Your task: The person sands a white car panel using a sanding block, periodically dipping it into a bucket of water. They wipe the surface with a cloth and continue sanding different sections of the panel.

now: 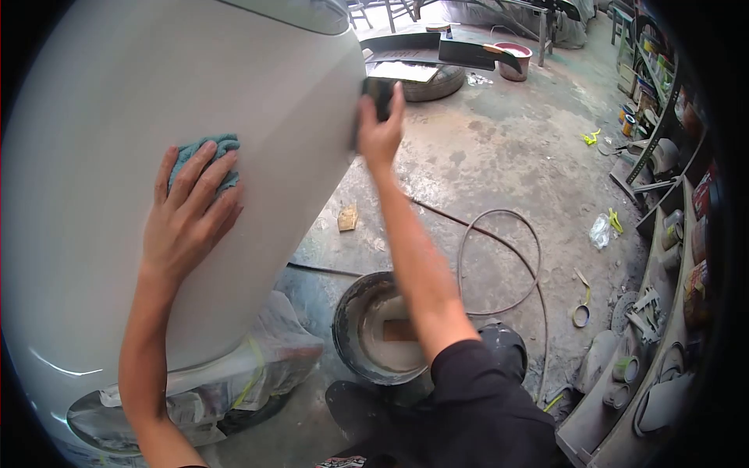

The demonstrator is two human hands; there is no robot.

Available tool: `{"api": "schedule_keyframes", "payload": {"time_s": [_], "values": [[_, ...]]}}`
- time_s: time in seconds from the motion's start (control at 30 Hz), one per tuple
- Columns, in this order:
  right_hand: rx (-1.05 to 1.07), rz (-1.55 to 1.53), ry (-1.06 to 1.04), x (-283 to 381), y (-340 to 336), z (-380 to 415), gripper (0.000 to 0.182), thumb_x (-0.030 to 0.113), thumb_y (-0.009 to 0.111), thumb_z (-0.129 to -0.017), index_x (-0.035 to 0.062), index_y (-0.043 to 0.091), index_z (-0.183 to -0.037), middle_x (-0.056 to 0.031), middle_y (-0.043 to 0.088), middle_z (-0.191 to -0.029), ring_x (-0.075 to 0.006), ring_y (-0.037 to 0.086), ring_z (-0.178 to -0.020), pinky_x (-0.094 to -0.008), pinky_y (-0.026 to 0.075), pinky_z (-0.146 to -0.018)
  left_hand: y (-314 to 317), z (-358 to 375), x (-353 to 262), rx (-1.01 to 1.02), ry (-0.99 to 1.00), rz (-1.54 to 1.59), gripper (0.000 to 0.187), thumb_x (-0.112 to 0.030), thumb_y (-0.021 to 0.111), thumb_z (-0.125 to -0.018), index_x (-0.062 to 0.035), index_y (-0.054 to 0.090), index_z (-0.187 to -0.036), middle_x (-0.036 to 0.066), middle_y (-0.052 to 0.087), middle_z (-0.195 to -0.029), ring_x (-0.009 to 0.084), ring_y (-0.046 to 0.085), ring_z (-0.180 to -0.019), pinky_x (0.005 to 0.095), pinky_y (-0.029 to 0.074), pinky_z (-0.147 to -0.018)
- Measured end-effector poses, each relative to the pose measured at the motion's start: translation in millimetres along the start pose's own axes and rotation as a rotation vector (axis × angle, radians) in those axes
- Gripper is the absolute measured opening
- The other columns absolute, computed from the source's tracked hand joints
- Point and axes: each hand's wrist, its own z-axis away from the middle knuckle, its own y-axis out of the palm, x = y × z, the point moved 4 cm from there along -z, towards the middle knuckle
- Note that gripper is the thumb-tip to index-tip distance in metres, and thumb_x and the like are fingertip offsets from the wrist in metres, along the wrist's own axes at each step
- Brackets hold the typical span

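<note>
Words on the car panel: none, it is plain and smooth.
Words on the cloth: none.
Words on the dark block: none to see.
Words on the bucket: none.
Labels on the cans and tins on the shelf: some have colours on them, but they are too small and blurry to read.
Numbers or signs anywhere: none that can be read.
</note>
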Motion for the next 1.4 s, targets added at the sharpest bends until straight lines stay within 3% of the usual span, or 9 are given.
{"api": "schedule_keyframes", "payload": {"time_s": [0.07,0.23,0.57,0.67,0.73,0.93,1.0,1.2,1.4], "values": [[0.136,-0.086,0.239,-2,-2,-30,0.073,0.036,0.069,-0.099,-0.0034,0.040,-0.153,-0.0296,0.055,-0.143,-0.0400,0.056,-0.131,-0.0439,0.043,-0.111,-1,2,0,0.014,0.004,0.005,0.032,-0.017,0.082,-0.079,-0.0147,0.072,-0.110,0.003,0.059,-0.144,0.0264,0.047,-0.142,0.0584,0.028,-0.124],[0.007,0.321,-0.372,50,3,171,0.080,0.025,0.077,-0.094,0.0026,0.035,-0.158,-0.0254,0.053,-0.146,-0.0386,0.061,-0.112,-0.0453,0.050,-0.100,0,2,0,-0.007,0.006,0.002,0.033,-0.016,0.082,-0.079,-0.0146,0.072,-0.110,0.003,0.060,-0.143,0.0263,0.048,-0.142,0.0582,0.028,-0.124],[-0.014,-0.149,0.332,-18,-12,45,0.080,0.036,0.069,-0.100,-0.0028,0.030,-0.157,-0.0275,0.044,-0.153,-0.0342,0.046,-0.140,-0.0409,0.037,-0.117,-3,0,-1,-0.006,0.002,0.006,0.033,-0.015,0.082,-0.078,-0.0142,0.072,-0.110,0.003,0.060,-0.143,0.0266,0.048,-0.142,0.0579,0.029,-0.124],[-0.087,0.088,-0.024,12,3,163,0.078,0.029,0.069,-0.100,-0.0056,0.028,-0.157,-0.0310,0.043,-0.153,-0.0418,0.045,-0.141,-0.0464,0.035,-0.118,-1,1,1,-0.018,0.004,0.004,0.033,-0.014,0.082,-0.078,-0.0142,0.071,-0.109,0.003,0.060,-0.142,0.0267,0.048,-0.142,0.0575,0.029,-0.124],[0.051,0.009,0.144,30,2,243,0.086,0.032,0.075,-0.096,-0.0050,0.027,-0.158,-0.0310,0.039,-0.157,-0.0431,0.038,-0.148,-0.0474,0.030,-0.122,1,3,-1,-0.025,0.005,0.022,0.033,-0.014,0.082,-0.078,-0.0140,0.071,-0.109,0.003,0.060,-0.142,0.0268,0.048,-0.142,0.0574,0.029,-0.124],[-0.022,-0.422,0.678,-52,-11,82,0.079,0.037,0.070,-0.100,-0.0019,0.029,-0.157,-0.0237,0.051,-0.146,-0.0288,0.052,-0.129,-0.0389,0.041,-0.112,-1,-1,0,-0.019,-0.003,0.015,0.032,-0.015,0.082,-0.078,-0.0137,0.071,-0.108,0.004,0.061,-0.142,0.0269,0.048,-0.142,0.0575,0.029,-0.124],[-0.020,-0.299,0.647,-44,-14,83,0.079,0.034,0.069,-0.101,-0.0010,0.028,-0.158,-0.0247,0.050,-0.147,-0.0295,0.052,-0.131,-0.0398,0.041,-0.112,-1,1,-1,-0.006,-0.005,0.027,0.031,-0.015,0.082,-0.079,-0.0136,0.071,-0.107,0.004,0.061,-0.141,0.0269,0.048,-0.142,0.0573,0.029,-0.124],[0.002,0.182,-0.304,48,-2,146,0.078,0.026,0.076,-0.094,0.0029,0.036,-0.157,-0.0292,0.054,-0.141,-0.0444,0.059,-0.117,-0.0503,0.048,-0.101,-4,4,1,-0.021,-0.003,0.036,0.029,-0.015,0.081,-0.080,-0.0133,0.071,-0.107,0.004,0.060,-0.142,0.0270,0.048,-0.142,0.0572,0.028,-0.124],[0.044,0.135,-0.085,60,9,-6,0.070,0.025,0.070,-0.098,0.0032,0.037,-0.156,-0.0277,0.053,-0.144,-0.0432,0.062,-0.111,-0.0467,0.050,-0.097,4,3,1,-0.005,0.006,0.051,0.028,-0.016,0.081,-0.081,-0.0132,0.071,-0.107,0.004,0.059,-0.143,0.0269,0.047,-0.142,0.0576,0.027,-0.125]]}}
